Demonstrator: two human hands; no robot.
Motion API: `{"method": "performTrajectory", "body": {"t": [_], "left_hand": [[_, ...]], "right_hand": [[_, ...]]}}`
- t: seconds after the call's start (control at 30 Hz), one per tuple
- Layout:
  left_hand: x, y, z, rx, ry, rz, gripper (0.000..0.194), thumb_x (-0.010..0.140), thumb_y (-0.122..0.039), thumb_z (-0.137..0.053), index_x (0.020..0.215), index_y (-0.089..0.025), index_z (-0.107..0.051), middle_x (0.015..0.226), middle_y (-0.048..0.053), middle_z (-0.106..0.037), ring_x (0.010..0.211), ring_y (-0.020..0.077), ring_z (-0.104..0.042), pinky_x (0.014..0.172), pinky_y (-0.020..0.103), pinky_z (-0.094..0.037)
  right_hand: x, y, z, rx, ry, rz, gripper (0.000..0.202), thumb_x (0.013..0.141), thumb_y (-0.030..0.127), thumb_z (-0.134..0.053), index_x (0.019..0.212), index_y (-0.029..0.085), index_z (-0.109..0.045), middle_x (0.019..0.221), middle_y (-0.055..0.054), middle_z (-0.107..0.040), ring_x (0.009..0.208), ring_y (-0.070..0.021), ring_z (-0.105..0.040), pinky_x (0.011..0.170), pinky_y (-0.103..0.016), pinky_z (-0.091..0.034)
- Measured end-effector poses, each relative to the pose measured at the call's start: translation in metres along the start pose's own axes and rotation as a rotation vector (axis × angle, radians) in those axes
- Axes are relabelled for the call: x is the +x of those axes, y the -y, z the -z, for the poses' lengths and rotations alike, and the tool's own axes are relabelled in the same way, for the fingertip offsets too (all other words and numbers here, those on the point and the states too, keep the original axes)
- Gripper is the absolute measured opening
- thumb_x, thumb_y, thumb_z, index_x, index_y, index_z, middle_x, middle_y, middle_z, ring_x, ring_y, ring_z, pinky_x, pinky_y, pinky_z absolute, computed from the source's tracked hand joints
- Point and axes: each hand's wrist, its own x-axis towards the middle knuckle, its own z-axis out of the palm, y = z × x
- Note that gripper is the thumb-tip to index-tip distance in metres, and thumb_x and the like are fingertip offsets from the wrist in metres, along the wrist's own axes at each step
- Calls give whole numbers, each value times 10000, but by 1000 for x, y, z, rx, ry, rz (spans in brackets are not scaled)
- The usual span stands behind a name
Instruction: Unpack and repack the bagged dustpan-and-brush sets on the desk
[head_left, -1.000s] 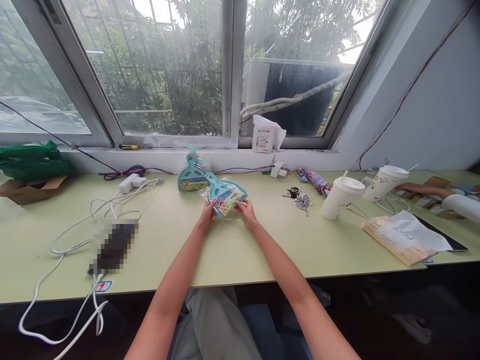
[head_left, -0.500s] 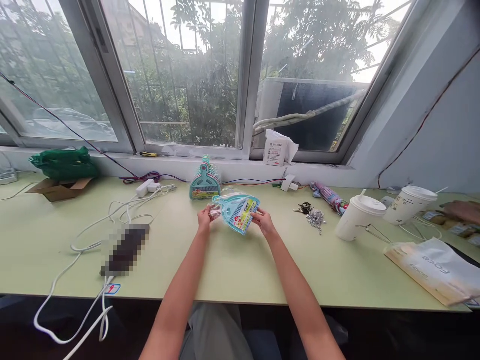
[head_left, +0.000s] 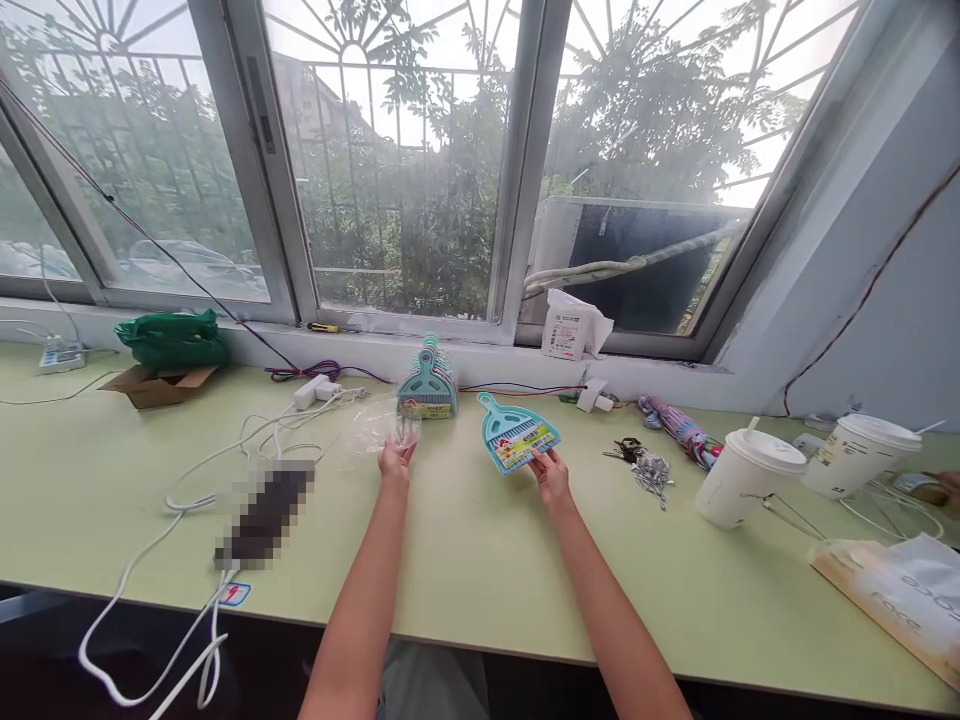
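Note:
My right hand (head_left: 551, 477) grips the lower edge of a light-blue dustpan (head_left: 517, 436), which has a small brush and a yellow printed label on its face. Its handle points up and to the left. In my left hand (head_left: 396, 457) is a crumpled clear plastic bag (head_left: 373, 432), spread out to the left of the fingers. Just behind that hand, a row of similar dustpans (head_left: 427, 385) stands upright near the wall, packed one behind another.
White cables and a blurred dark object (head_left: 266, 512) lie on the left of the table. Keys (head_left: 651, 478), a folded umbrella (head_left: 679, 432), two lidded paper cups (head_left: 750, 478) and a tissue pack (head_left: 892, 600) are on the right. A cardboard box (head_left: 159, 387) holds green material.
The clear bag has come off the dustpan. My left hand has moved left with the bag, and my right hand has moved right with the bare dustpan. The camera view has shifted.

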Motion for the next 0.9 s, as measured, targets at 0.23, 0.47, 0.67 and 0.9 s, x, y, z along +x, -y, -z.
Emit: {"method": "performTrajectory", "body": {"t": [0.23, 0.47, 0.67, 0.9], "left_hand": [[13, -17, 17, -85, -75, -252, 591, 952, -450, -355, 1451, -335, -60, 1457, 121, -397, 1187, 142, -559, 884, 264, -517], [-26, 39, -16, 348, 536, 152, 486, 856, -514, -526, 1222, -193, -511, 1198, 164, -622, 982, 206, -657, 830, 317, -525], [-59, 60, -23, 557, 749, 113, 559, 693, -450, -731, 1173, -224, -555, 1085, 119, -663, 927, 244, -663, 722, 328, -536], [-55, 51, -22, 550, 618, 43, 469, 695, -390, -727, 1092, -188, -580, 1032, 102, -668, 886, 219, -653, 679, 291, -527]], "right_hand": [[-4, -7, -2, -34, 9, -1, 355, 574, 187, -774, 896, 206, -626, 903, -16, -728, 822, -186, -707, 721, -256, -614], [-13, -12, -13, -82, 42, -28, 389, 555, 194, -788, 900, 202, -609, 877, -21, -727, 786, -191, -708, 706, -272, -612], [-19, -13, -25, -184, 162, -99, 424, 590, 264, -798, 943, 199, -571, 844, -42, -719, 747, -200, -714, 690, -305, -605], [-20, -41, -35, -323, 284, -220, 644, 587, 389, -823, 1100, 217, -474, 808, -66, -731, 541, -226, -693, 504, -350, -583]]}}
